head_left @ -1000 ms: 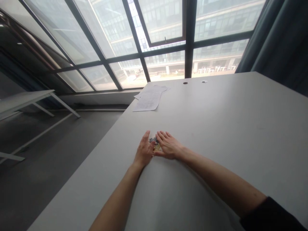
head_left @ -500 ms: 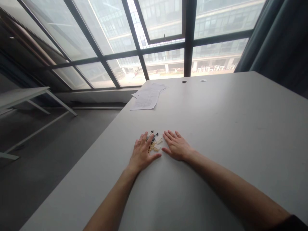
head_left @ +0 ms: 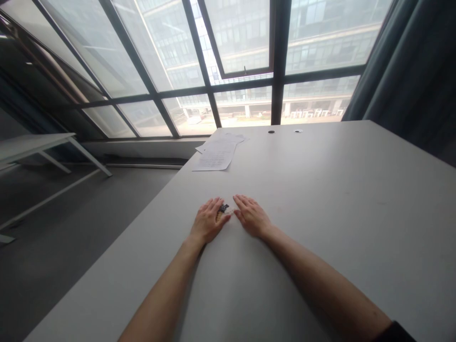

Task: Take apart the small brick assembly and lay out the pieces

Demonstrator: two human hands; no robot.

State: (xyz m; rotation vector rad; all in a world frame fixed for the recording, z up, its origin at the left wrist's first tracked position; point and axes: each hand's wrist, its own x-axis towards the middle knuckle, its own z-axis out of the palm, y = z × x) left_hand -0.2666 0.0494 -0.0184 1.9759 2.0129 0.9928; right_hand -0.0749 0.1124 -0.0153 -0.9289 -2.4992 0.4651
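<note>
The small black, white and tan pieces (head_left: 223, 208) (plastic, perhaps) lie between the person's open hands on the white desk (head_left: 302, 190), tucked against the nearer left hand (head_left: 206, 221); right hand (head_left: 252, 216) just right, pile's long axis unclear.

Office-like room with white desks (head_left: 320, 190), printed papers (head_left: 217, 154).

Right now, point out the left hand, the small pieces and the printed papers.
Left hand (head_left: 207, 222): head view, back of the hand.
Small pieces (head_left: 223, 208): head view, dark part.
Printed papers (head_left: 215, 156): head view, front sheet.
</note>
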